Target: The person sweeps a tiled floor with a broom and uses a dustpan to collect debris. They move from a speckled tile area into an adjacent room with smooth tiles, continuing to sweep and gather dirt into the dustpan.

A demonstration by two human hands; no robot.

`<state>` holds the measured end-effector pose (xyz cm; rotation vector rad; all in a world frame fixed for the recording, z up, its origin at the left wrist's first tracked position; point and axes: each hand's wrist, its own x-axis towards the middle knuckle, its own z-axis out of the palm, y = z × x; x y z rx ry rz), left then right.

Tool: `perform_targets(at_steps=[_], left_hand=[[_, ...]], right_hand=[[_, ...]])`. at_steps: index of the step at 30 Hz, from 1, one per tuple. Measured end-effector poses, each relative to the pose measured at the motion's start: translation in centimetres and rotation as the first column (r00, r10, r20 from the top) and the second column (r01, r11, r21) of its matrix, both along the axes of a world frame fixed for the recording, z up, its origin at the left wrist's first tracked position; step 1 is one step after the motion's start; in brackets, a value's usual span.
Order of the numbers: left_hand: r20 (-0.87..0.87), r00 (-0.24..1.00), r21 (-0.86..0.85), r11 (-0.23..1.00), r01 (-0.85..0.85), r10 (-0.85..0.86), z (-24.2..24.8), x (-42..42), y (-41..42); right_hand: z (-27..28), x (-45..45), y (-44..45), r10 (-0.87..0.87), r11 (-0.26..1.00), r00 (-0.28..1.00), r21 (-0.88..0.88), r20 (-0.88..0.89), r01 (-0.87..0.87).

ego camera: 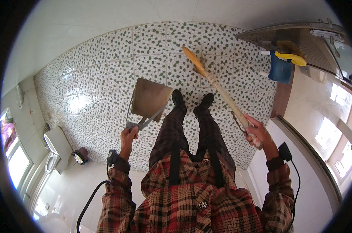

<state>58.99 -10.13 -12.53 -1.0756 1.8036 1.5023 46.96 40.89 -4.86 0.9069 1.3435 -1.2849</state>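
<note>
My right hand [257, 131] grips the thick end of a straw broom [226, 94] with a pale wrapped handle. The broom slants forward and to the left, its tan bristle head lying over the tiled floor [117, 72]. A dark cord dangles from the handle near my fingers. In my left hand [129, 137] is the grey handle of a dustpan [151, 97]. The pan is brownish, held just left of my shoes, and I see nothing lying in it. Whether broom or pan touches the floor cannot be told.
A white toilet [57, 148] with its lid up stands at the far left, a small bin [82, 154] beside it. By the doorway on the right are a blue dustpan [281, 70] and a yellow object [295, 58]. An open door [298, 40] stands at the upper right.
</note>
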Motion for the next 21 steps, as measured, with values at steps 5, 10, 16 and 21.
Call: perform_targets(at_steps=[5, 10, 16, 21], left_hand=[[0.032, 0.996, 0.006, 0.996, 0.089, -0.089, -1.7, -2.5, 0.8], [-0.092, 0.987, 0.097, 0.986, 0.138, -0.129, -4.6, -6.0, 1.8], [-0.011, 0.965, -0.049, 0.964, 0.26, -0.261, -9.8, -10.5, 4.9], [-0.043, 0.914, -0.062, 0.914, 0.4, -0.403, -13.2, -13.9, 7.5]], right_hand=[[4.2, 3.6, 0.0, -0.214, 0.976, 0.974, -0.012, 0.068, 0.216], [6.8, 6.2, -0.6, -0.286, 0.958, 0.958, 0.018, 0.012, 0.286], [6.6, 7.9, -2.0, -0.407, 0.908, 0.912, 0.084, -0.059, 0.411], [4.7, 8.3, -1.5, -0.481, 0.858, 0.873, 0.16, -0.083, 0.488]])
